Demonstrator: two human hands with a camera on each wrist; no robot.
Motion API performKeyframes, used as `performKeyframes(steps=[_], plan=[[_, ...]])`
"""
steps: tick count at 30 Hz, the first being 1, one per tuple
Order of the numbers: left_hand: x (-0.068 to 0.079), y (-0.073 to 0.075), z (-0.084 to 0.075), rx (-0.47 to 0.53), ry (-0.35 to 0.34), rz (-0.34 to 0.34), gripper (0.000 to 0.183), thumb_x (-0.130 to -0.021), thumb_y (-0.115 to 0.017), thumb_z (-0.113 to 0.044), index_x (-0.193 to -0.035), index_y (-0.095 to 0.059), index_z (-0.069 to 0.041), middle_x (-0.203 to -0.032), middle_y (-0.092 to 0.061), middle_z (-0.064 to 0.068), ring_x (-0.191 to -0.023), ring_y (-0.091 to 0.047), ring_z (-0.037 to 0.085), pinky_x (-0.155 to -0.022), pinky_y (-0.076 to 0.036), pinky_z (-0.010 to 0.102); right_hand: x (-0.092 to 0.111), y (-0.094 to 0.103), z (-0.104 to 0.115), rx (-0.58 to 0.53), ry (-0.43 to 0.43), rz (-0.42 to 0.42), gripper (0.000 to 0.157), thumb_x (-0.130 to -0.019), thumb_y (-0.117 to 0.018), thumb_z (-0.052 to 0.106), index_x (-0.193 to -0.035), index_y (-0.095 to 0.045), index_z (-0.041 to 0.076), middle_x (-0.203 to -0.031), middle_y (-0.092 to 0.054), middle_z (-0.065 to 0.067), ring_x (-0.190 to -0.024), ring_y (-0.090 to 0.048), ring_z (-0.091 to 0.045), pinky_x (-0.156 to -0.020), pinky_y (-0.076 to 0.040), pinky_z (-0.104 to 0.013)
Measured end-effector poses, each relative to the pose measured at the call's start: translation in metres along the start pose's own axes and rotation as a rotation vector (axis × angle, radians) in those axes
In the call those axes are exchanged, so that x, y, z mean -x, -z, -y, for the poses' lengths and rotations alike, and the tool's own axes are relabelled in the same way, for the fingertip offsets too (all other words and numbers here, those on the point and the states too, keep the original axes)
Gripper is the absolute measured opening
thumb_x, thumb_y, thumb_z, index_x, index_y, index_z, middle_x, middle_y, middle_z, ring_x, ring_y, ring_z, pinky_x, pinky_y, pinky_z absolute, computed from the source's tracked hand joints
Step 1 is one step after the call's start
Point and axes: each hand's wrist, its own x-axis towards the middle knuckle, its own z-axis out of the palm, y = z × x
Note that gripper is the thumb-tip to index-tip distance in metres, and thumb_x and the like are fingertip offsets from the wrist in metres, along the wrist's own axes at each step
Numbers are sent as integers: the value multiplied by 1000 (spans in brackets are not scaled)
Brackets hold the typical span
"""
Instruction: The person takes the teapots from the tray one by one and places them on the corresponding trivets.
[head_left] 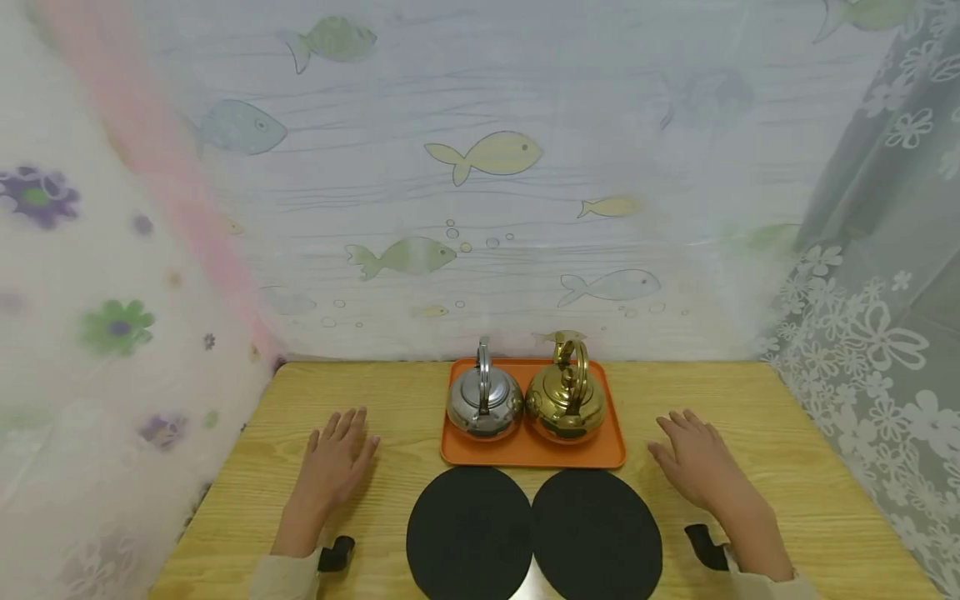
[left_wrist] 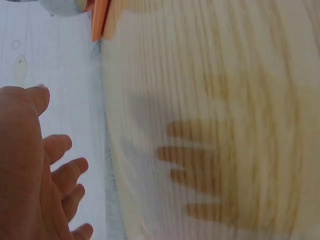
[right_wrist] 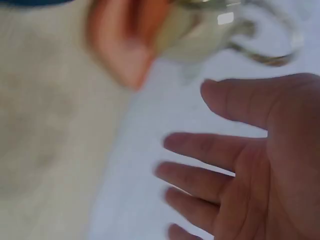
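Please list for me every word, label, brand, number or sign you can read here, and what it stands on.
None: I can read no text on the silver kettle, gold kettle, orange tray or black discs, and the printed backdrop shows only drawings.

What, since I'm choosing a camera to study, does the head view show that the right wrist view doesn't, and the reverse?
Only head: the left grip, silver kettle and green flower print. Only right wrist: the palm side of the right grip. Both: that grip, the orange tray, the tabletop and, blurred and cut off in the wrist view, the gold kettle.
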Motion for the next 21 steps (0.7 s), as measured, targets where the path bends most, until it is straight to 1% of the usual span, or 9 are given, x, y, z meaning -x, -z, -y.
performKeyframes(steps=[2,4,7,9,11,13,16,18,21], plan=[[1,-2,0,14,-31,0,59,-98,-43,-41,-145,-33,-6,-146,-36,18,-136,-24,41,-105,-17,64,10,12,13,-58,5,55,63,-95,-45,49,-132,-49,-2,-131,-49,-25,-121,-42,-46,-96,-36,-59],[2,-4,-1,40,-74,0,57,-98,-45,-38,-144,-35,-6,-145,-37,17,-136,-25,40,-105,-19,63,20,21,25,-141,7,117,64,-93,-47,51,-133,-49,2,-130,-52,-19,-118,-48,-41,-91,-42,-55],[4,-6,-5,102,-133,12,54,-97,-49,-35,-143,-38,-7,-145,-38,15,-136,-27,38,-105,-22,61,32,28,42,-235,9,198,63,-91,-47,54,-135,-48,8,-132,-52,-12,-119,-49,-35,-91,-45,-51],[6,-7,-8,160,-153,24,53,-96,-50,-33,-142,-40,-8,-144,-40,12,-135,-29,36,-105,-25,60,37,29,50,-279,45,227,62,-92,-46,55,-135,-49,11,-133,-51,-8,-121,-48,-34,-92,-45,-50],[6,-7,-13,223,-158,44,52,-96,-51,-34,-141,-42,-10,-144,-41,8,-135,-30,34,-105,-28,57,39,28,57,-314,88,252,60,-91,-44,57,-134,-50,15,-132,-52,-3,-121,-49,-30,-92,-46,-46],[6,-8,-18,293,-147,76,52,-96,-50,-36,-141,-42,-12,-143,-42,4,-136,-30,31,-106,-29,55,39,25,62,-356,141,272,55,-92,-42,57,-133,-50,20,-131,-52,4,-121,-50,-26,-92,-47,-41],[4,-10,-26,398,-118,141,53,-95,-50,-40,-141,-42,-15,-144,-41,0,-138,-28,27,-107,-28,52,36,19,69,-436,235,300,43,-94,-44,50,-132,-49,30,-130,-52,11,-120,-51,-17,-91,-48,-34],[2,-11,-31,477,-111,186,55,-94,-53,-40,-142,-42,-16,-145,-39,2,-139,-25,27,-108,-27,53,33,14,73,-506,297,309,39,-96,-45,43,-134,-47,32,-131,-51,13,-120,-50,-14,-92,-47,-31],[-1,-16,-34,560,-118,235,58,-92,-57,-39,-143,-40,-16,-147,-36,4,-139,-23,28,-108,-25,54,25,4,80,-640,374,322,39,-98,-46,32,-137,-44,30,-136,-49,10,-124,-46,-12,-95,-44,-27]])
